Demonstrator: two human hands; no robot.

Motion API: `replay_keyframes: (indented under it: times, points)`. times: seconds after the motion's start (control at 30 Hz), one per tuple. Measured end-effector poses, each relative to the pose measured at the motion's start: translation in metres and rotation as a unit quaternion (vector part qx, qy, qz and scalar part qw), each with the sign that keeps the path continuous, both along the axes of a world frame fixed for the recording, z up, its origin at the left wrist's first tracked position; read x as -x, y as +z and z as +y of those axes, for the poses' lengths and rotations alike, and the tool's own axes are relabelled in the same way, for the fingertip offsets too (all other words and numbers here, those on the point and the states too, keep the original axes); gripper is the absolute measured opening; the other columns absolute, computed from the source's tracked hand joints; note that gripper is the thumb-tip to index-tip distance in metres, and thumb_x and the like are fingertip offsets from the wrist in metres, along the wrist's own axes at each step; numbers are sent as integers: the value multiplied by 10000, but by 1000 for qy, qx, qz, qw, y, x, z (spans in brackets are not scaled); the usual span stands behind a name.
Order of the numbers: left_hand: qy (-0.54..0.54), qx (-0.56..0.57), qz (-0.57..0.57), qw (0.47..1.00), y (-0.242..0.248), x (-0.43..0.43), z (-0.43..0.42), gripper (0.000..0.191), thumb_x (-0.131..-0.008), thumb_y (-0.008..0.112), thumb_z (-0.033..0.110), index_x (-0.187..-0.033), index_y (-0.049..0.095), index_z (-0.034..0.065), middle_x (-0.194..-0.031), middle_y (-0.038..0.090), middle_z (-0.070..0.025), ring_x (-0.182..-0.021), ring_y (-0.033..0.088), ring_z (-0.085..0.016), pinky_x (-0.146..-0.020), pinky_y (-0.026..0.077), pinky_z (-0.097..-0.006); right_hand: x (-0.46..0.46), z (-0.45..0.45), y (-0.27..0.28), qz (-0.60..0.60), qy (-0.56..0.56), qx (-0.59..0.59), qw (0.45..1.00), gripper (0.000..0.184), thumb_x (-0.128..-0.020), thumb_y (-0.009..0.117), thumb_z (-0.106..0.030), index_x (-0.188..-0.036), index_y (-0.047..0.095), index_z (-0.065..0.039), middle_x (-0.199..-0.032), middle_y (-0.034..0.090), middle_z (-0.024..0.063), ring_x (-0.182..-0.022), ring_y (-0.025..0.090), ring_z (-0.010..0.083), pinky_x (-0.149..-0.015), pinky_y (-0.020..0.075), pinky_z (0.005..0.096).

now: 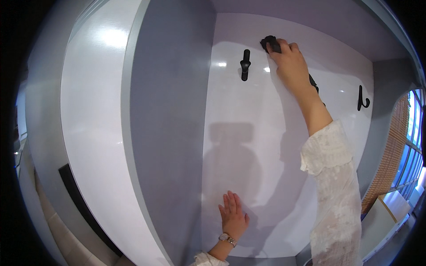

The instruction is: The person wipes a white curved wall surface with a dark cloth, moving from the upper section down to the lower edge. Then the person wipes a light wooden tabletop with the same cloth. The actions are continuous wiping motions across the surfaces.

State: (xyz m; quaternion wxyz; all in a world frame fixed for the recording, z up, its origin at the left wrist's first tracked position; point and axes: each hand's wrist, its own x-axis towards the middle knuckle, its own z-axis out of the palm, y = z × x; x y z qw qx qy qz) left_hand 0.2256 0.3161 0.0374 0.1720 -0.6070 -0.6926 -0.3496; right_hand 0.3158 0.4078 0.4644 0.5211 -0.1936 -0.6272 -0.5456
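Observation:
My right hand (291,65) is raised high against a glossy white back panel (229,103), its fingers closed around a crumpled black cloth (267,43). The cloth is pressed to the panel or very near it, up and to the right of a black coat hook (245,65). Low on the same panel, my left hand (233,216) rests palm-down with its fingers extended and nothing in it. A wristwatch (228,238) circles that wrist. Behind my right forearm another black hook (313,83) is mostly hidden.
A third black hook (361,98) is fixed at the panel's right. Grey side walls (169,116) and a top panel (299,16) enclose the recess. Outside on the right are a woven blind (386,156), a window (404,166) and a pale cabinet (382,219).

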Motion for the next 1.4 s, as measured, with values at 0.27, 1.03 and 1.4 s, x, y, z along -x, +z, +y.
replay_keyframes:
  times: [0.27, 1.03, 1.4]
  points:
    - [-22, 4, 1, 1000, -4, 6, -5, 841, -816, 583, 285, -1452, 131, -29, -1530, 58, -217, -1415, 106, -370, -1062, 246, -580, -27, -28, -38, -327, 32, 88, 940, 517, -686, 580, 67, -1082, 679, -250, -1123, 561, -31, -972, 509, 227, -878, 469, 335]
    - [35, 8, 47, 998, -7, -1, -1, 860, -800, 590, 300, -1440, 136, -52, -1516, 83, -241, -1401, 142, -388, -1055, 257, -578, 123, -55, -75, -32, -95, -61, 993, 227, -793, 547, -132, -940, 697, -47, -1171, 535, 114, -1045, 466, 247, -896, 349, 325]
    - [11, -9, 22, 1000, -5, 0, -6, 816, -801, 558, 246, -1456, 151, -19, -1531, 100, -200, -1415, 143, -343, -1063, 250, -571, 155, -71, -57, 30, -365, 94, 926, 264, -856, 509, -210, -997, 718, -132, -1012, 619, 69, -1034, 485, 231, -866, 268, 365]
